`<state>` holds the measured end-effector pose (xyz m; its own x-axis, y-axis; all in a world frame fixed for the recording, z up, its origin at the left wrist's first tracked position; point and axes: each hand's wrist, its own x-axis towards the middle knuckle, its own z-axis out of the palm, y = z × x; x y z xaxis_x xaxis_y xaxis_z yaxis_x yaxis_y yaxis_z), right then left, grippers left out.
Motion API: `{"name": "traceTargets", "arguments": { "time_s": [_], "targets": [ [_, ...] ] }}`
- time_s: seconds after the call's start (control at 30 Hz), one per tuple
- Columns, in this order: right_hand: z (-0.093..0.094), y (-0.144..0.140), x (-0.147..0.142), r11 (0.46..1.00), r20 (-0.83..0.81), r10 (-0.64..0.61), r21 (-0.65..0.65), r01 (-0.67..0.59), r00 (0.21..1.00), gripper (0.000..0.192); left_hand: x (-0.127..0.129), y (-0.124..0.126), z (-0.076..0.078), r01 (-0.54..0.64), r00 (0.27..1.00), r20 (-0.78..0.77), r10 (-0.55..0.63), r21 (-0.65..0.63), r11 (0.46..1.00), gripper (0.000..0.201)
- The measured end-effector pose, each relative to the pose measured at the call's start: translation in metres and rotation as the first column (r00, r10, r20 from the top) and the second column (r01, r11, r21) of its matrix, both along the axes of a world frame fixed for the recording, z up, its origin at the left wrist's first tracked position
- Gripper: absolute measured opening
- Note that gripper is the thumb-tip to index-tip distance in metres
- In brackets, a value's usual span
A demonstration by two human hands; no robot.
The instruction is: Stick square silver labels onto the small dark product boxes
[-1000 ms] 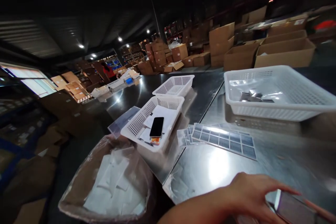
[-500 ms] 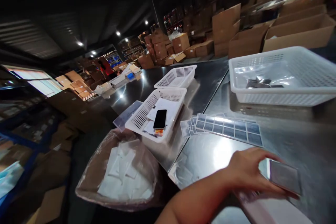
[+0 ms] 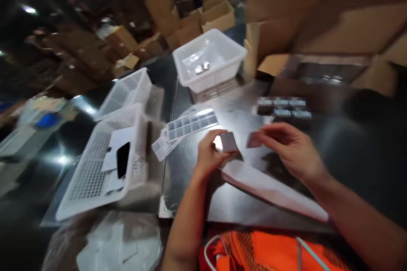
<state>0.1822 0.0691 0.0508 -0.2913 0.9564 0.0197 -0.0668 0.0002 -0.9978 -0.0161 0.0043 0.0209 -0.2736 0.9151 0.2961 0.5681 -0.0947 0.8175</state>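
Observation:
My left hand (image 3: 208, 154) is closed around a small silver block (image 3: 227, 142) with a flat grey square face. Just to its right, my right hand (image 3: 294, 150) pinches a thin, dark, squarish piece (image 3: 253, 140), blurred by motion. A long white strip-like thing (image 3: 273, 188) lies on the metal table below both hands; its exact kind is unclear. Left of the block are overlapping clear sheets marked with grey rectangles (image 3: 192, 124). Beyond my right hand sit several small dark pieces with pale tops (image 3: 282, 108), set in rows.
A white basket (image 3: 213, 79) at the back holds clear plastic and silver pieces. Two more white baskets stand left, the nearer basket (image 3: 135, 178) with a phone (image 3: 122, 160) and papers. A plastic-lined bin (image 3: 60, 245) holds white paper. Cardboard boxes (image 3: 282, 4) rise behind the table.
The view has swung right and down. My right hand has come into view with the dark piece. My left hand still holds the silver block.

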Motion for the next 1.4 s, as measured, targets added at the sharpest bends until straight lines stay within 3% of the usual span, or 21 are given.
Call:
{"name": "traceTargets", "arguments": {
  "time_s": [0.13, 0.23, 0.37, 0.67, 1.4],
  "targets": [
    [-0.008, -0.003, 0.015, 0.955, -0.153, 0.118, -0.253, -0.154, 0.981, 0.064, -0.001, -0.002, -0.002, 0.08, 0.989, -0.128, -0.071, 0.065, 0.995, 0.05],
    [-0.006, -0.006, 0.005, 0.932, -0.19, 0.143, -0.303, -0.197, 0.971, 0.068, 0.004, -0.007, -0.001, 0.135, 0.974, -0.193, -0.115, 0.09, 0.987, 0.048],
    [-0.01, -0.019, -0.004, 0.929, -0.226, 0.117, -0.32, -0.186, 0.967, 0.064, 0.01, -0.01, -0.002, 0.202, 0.948, -0.264, -0.177, 0.068, 0.977, 0.046],
    [-0.018, -0.025, -0.006, 0.928, -0.219, 0.082, -0.338, -0.154, 0.972, 0.064, 0.009, -0.01, -0.005, 0.215, 0.926, -0.328, -0.185, 0.056, 0.975, 0.049],
    [-0.023, -0.029, -0.011, 0.957, -0.165, 0.01, -0.283, -0.057, 0.986, 0.061, 0.014, -0.011, -0.004, 0.21, 0.934, -0.309, -0.181, 0.061, 0.976, 0.048]
  ]
}}
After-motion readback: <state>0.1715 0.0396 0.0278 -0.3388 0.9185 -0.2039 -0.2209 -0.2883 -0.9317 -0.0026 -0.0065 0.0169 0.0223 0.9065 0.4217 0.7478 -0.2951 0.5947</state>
